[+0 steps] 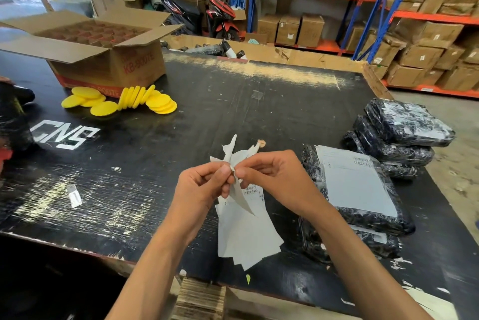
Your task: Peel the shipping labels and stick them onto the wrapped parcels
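Warehouse shelving (388,8) stacked with brown cartons fills the background, far beyond the grip, with 2 parked scooters (207,13) partly hidden behind loose boxes. Nearer, a scuffed black worktable (233,101) spreads under both hands; its right end runs out of view. Far left of the grip sits an open cardboard box (103,47), with yellow round pads (124,101) spilled in front of it. Just right of the grip lies a wrapped parcel (363,205) in dark plastic carrying a pale label, resting on other parcels only partly visible; a second pile of wrapped parcels (404,127) sits further right. Directly beneath the grip hangs a sheaf of shipping labels (243,229), their print too blurred to read, lower corners fanned over the table edge. The left hand (204,184) and right hand (272,177) meet at the top of the sheaf, fingertips of both pinching a curled paper corner; how far the backing has separated cannot be made out.
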